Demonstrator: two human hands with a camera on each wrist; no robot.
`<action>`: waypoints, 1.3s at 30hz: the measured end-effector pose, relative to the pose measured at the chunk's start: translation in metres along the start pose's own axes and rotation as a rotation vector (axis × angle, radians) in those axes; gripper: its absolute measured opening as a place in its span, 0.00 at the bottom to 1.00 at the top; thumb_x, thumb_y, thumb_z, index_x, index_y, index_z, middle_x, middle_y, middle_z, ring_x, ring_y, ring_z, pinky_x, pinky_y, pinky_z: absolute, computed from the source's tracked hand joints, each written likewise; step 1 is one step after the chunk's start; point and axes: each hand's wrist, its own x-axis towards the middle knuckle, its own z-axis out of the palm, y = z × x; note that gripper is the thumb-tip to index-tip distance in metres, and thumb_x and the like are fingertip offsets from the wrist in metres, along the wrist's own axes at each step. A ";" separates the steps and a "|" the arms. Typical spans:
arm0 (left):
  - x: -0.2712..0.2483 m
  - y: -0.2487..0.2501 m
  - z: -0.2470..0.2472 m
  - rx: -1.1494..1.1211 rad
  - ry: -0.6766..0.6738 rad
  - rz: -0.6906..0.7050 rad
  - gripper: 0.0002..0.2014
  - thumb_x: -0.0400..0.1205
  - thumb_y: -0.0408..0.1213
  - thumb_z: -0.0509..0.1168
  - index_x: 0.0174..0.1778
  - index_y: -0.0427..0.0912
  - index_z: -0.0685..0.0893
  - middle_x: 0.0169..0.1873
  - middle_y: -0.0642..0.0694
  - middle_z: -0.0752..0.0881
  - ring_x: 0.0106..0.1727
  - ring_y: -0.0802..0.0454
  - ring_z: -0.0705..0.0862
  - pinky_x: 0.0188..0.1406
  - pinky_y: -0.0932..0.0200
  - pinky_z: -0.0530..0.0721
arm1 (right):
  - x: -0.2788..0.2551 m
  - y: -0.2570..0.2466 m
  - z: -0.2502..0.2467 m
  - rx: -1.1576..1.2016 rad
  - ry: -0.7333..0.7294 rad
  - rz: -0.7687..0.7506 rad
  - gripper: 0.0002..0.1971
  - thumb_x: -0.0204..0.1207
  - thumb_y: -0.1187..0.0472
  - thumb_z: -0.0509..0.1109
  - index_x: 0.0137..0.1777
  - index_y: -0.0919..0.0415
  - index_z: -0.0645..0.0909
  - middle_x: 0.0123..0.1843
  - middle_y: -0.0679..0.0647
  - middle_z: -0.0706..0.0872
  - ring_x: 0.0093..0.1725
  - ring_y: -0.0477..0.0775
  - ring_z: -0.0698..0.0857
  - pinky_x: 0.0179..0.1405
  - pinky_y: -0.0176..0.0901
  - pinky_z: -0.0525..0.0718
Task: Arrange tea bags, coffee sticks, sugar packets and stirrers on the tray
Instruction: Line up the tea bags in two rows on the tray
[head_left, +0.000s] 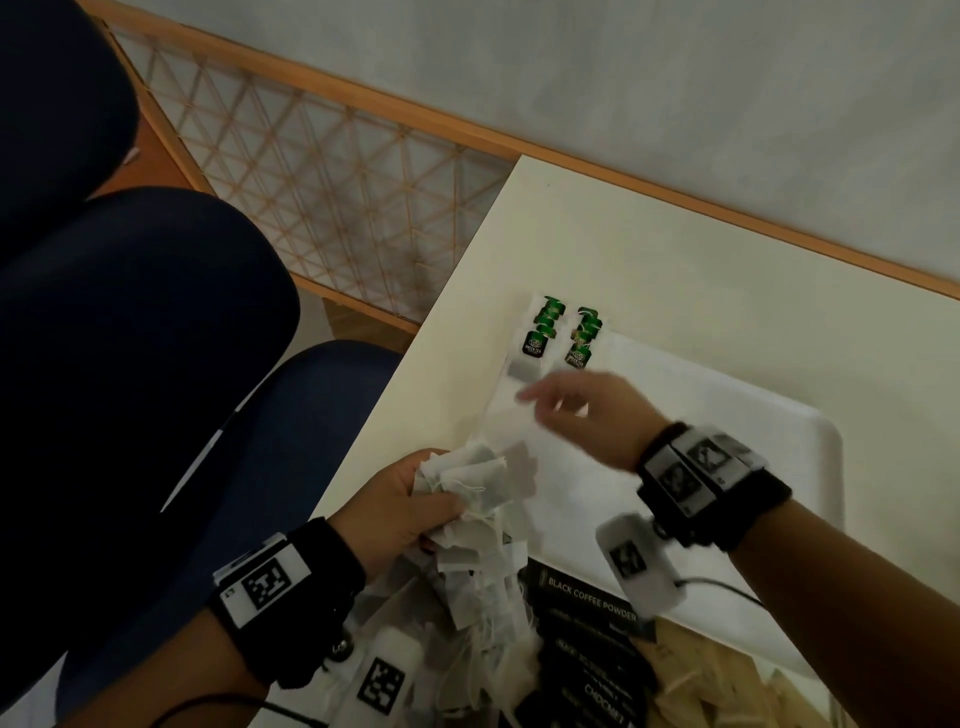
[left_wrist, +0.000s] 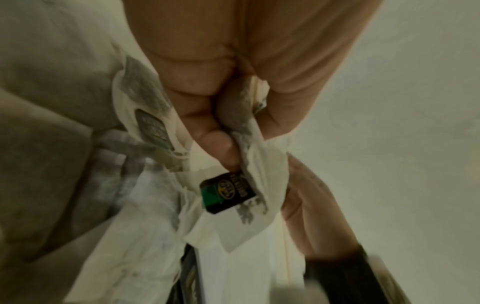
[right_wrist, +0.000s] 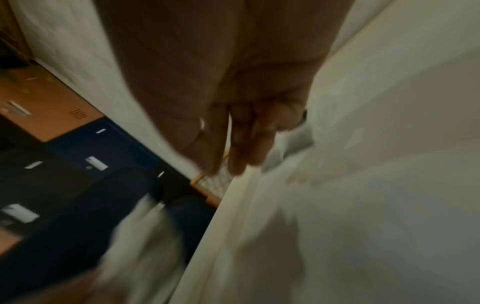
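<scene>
- The white rectangular plastic tray (head_left: 810, 431) lies on a cream table (head_left: 649, 260).
- At the tray's far-left corner two short rows of white tea bags with green-and-black tags (head_left: 561, 332) lie side by side.
- At the tray's near-left edge the left hand (head_left: 400, 506) grips a crumpled bunch of white paper tea bags (head_left: 478, 483), fingers curled round it.
- The right hand (head_left: 592, 410) hovers over the tray just near of the rows, blurred, fingers loosely spread, holding nothing visible.
- Black coffee powder sticks (head_left: 592, 603) lie at the tray's near edge.
</scene>
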 end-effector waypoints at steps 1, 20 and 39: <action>0.000 0.000 0.001 0.003 0.008 -0.002 0.26 0.62 0.46 0.73 0.56 0.44 0.82 0.42 0.42 0.87 0.41 0.47 0.85 0.33 0.56 0.82 | -0.014 -0.004 0.006 0.001 -0.138 -0.006 0.10 0.76 0.57 0.71 0.55 0.42 0.83 0.47 0.42 0.84 0.42 0.40 0.80 0.48 0.36 0.79; -0.003 0.010 0.014 -0.030 0.187 0.043 0.16 0.69 0.31 0.70 0.53 0.42 0.84 0.41 0.40 0.87 0.41 0.47 0.85 0.37 0.54 0.84 | -0.079 0.004 0.010 0.347 0.181 0.167 0.00 0.73 0.56 0.75 0.42 0.49 0.87 0.32 0.54 0.89 0.32 0.54 0.85 0.33 0.44 0.85; 0.004 0.021 0.036 0.108 0.021 0.011 0.10 0.77 0.25 0.67 0.53 0.38 0.83 0.40 0.40 0.86 0.41 0.46 0.85 0.38 0.56 0.83 | -0.059 -0.028 0.010 -0.049 0.099 -0.102 0.13 0.80 0.63 0.66 0.58 0.48 0.87 0.52 0.45 0.90 0.41 0.43 0.87 0.50 0.41 0.83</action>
